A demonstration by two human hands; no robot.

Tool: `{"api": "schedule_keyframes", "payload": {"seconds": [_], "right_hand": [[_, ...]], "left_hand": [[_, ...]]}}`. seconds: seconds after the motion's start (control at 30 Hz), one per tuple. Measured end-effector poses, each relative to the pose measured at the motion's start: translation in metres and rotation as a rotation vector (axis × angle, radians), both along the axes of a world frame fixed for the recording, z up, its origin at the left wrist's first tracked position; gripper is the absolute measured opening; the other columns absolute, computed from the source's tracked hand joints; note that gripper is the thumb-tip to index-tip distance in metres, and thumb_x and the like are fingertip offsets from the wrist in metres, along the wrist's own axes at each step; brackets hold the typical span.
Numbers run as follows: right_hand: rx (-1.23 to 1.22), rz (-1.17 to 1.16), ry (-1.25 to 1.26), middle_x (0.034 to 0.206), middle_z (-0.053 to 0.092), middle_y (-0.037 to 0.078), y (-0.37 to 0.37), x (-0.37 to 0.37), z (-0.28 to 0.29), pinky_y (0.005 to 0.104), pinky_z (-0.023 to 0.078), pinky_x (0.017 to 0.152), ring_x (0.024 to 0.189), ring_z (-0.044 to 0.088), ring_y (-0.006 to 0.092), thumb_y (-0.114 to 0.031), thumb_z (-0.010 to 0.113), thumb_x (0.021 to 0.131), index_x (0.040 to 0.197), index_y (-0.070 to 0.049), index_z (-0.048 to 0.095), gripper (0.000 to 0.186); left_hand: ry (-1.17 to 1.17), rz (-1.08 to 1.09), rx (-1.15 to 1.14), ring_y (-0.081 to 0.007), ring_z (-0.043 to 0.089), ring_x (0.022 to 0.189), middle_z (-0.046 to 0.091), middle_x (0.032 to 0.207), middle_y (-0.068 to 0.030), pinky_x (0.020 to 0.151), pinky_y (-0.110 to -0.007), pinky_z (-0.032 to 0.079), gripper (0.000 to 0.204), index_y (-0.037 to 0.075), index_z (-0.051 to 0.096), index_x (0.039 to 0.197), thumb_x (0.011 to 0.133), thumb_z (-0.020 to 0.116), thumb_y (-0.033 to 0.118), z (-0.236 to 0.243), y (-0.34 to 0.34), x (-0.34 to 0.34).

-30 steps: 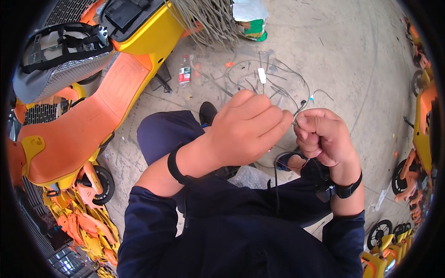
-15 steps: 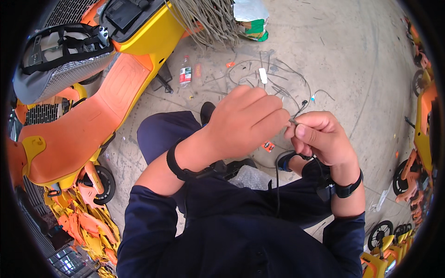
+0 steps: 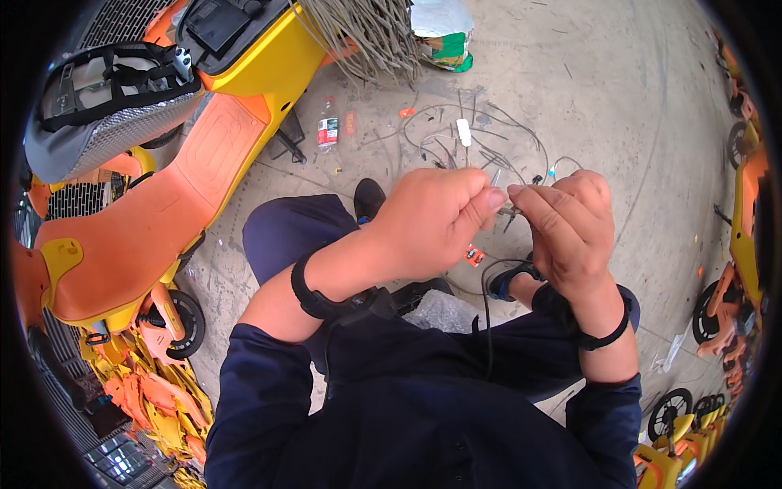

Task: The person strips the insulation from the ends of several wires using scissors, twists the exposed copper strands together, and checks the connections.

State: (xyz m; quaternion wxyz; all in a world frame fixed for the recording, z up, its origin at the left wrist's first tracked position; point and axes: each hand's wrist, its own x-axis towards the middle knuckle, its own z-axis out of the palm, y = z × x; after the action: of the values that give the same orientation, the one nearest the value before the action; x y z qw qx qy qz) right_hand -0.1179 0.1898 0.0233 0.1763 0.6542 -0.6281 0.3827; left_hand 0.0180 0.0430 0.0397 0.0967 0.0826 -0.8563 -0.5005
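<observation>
small wire end (image 3: 511, 210) mostly hidden between fingertips (image 3: 494, 198).

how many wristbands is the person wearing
2: a black wristband on the left wrist, and a thinner black wristband on the right wrist.

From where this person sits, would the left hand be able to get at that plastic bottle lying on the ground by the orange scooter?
Probably yes, with a stretch. The plastic bottle lies on bare concrete ahead, beyond the knee, with nothing blocking the way. But the left hand is now pinching a thin wire together with the right hand, so it would have to let go first.
</observation>
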Motion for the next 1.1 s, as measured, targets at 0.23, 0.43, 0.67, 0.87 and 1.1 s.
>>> {"api": "schedule_keyframes", "payload": {"seconds": [0.23, 0.43, 0.67, 0.87, 1.1], "right_hand": [[0.019, -0.027, -0.069, 0.077, 0.063, 0.005, 0.001, 0.005, -0.001, 0.0311, 0.040, 0.062, 0.065, 0.054, 0.0215, -0.002, 0.068, 0.063, 0.091, -0.003, 0.066, 0.028], [0.052, -0.010, -0.210, 0.080, 0.061, 0.007, -0.002, 0.004, -0.009, 0.0321, 0.040, 0.060, 0.066, 0.054, 0.0243, 0.002, 0.069, 0.069, 0.087, -0.004, 0.063, 0.021], [0.279, 0.063, -0.337, 0.077, 0.059, 0.008, 0.006, 0.005, 0.004, 0.0327, 0.040, 0.059, 0.066, 0.053, 0.0250, -0.006, 0.065, 0.081, 0.080, -0.004, 0.059, 0.007], [0.449, 0.112, -1.058, 0.060, 0.051, 0.005, 0.011, 0.017, 0.011, 0.0276, 0.039, 0.055, 0.056, 0.048, 0.0163, -0.013, 0.048, 0.096, 0.070, -0.003, 0.051, 0.028], [0.509, 0.499, -2.031, 0.056, 0.042, -0.001, 0.011, 0.011, 0.000, 0.0256, 0.032, 0.051, 0.052, 0.038, 0.0110, -0.021, 0.043, 0.099, 0.064, -0.007, 0.043, 0.038]], "left_hand": [[-0.291, -0.074, 0.525, -0.0041, 0.047, 0.064, 0.057, 0.069, 0.0019, 0.059, -0.022, 0.041, 0.032, 0.002, 0.059, 0.077, 0.097, 0.051, 0.026, 0.004, -0.009, 0.002], [-0.185, 0.039, 0.396, -0.0041, 0.051, 0.070, 0.059, 0.074, 0.0004, 0.062, -0.022, 0.042, 0.018, 0.001, 0.061, 0.087, 0.093, 0.058, 0.018, -0.001, -0.007, 0.003], [0.369, -0.024, -0.251, -0.0235, 0.057, 0.071, 0.061, 0.079, -0.0067, 0.064, -0.032, 0.045, 0.014, 0.004, 0.062, 0.087, 0.075, 0.070, 0.003, -0.008, -0.012, -0.001], [0.545, -0.033, -0.395, -0.0245, 0.055, 0.068, 0.059, 0.077, -0.0069, 0.060, -0.033, 0.042, 0.022, 0.005, 0.063, 0.086, 0.066, 0.071, 0.000, -0.012, -0.007, -0.002], [0.736, -0.018, -0.644, -0.0223, 0.055, 0.066, 0.060, 0.079, -0.0063, 0.058, -0.032, 0.041, 0.024, 0.003, 0.065, 0.085, 0.061, 0.062, 0.004, -0.011, -0.004, 0.000]]}}
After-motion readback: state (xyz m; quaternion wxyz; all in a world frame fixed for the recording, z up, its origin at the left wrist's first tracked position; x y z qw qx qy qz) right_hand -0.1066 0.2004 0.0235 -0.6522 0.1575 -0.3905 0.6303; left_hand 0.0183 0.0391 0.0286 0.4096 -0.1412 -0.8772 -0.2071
